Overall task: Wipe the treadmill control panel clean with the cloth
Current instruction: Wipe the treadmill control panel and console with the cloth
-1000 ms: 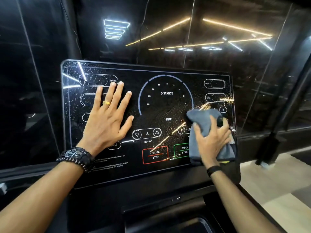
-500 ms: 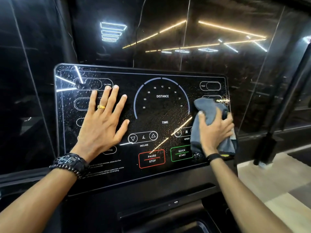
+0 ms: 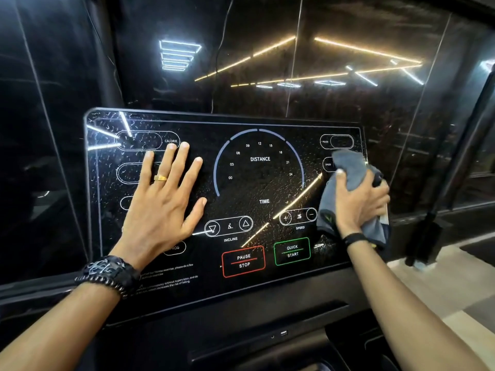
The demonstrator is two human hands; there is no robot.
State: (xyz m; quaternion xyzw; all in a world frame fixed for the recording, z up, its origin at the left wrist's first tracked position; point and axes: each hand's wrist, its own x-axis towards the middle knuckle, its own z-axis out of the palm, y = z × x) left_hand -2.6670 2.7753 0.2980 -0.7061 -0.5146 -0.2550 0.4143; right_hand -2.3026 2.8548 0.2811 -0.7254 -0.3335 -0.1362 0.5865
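Grey cloth [image 3: 351, 180] is bunched up in the right hand [image 3: 357, 202], fingers curled round it and pressing it flat against the right edge of the panel [image 3: 257, 183], just below the little PULSE readout and right over the SPEED one. Bottom of the cloth hangs down past the wrist, next to a thin black band [image 3: 355, 238]. Just left of that hand sit the plus/minus speed buttons [image 3: 298, 216], uncovered, and the green QUICK START box [image 3: 292, 250] is below them with the red PAUSE STOP box [image 3: 243, 261] beside it.

Left hand [image 3: 163, 207] is spread wide open, palm flat on the left half of the panel, fingers fanned apart with the tips up near the CALORIE label. Gold ring [image 3: 160, 178] on one finger, chunky black bracelet [image 3: 107, 274] on that wrist.

Panel itself is glossy black glass, tilted back, and it's covered in tiny droplets or specks pretty much everywhere, thickest around the DISTANCE dial in the middle. Ceiling strip lights reflect off it and off the dark glass wall [image 3: 321, 62] behind. Pale floor [image 3: 442, 279] shows off to the right.
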